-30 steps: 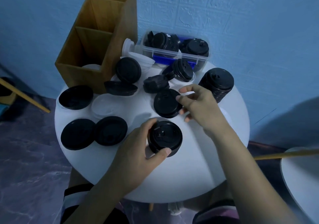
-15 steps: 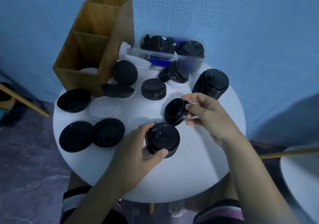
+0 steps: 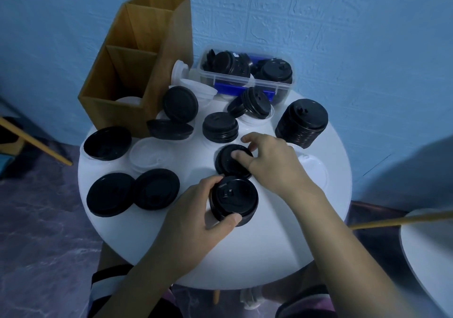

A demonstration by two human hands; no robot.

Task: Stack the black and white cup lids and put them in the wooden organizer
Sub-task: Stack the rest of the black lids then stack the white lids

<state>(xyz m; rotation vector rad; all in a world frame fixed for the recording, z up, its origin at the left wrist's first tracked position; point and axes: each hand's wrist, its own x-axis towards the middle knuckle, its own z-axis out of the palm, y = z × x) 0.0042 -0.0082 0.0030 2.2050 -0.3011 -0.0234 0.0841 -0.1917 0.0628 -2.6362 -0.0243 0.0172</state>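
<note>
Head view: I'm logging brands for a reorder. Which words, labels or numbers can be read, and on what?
None can be read.
The stack of black lids in the left hand shows raised marks, too blurred to read.
The wooden organizer and the clear box show no lettering.

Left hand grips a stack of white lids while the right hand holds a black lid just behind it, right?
No: the head view shows the stack in the left hand is black, not white. The right hand does hold a black lid just behind it.
</note>
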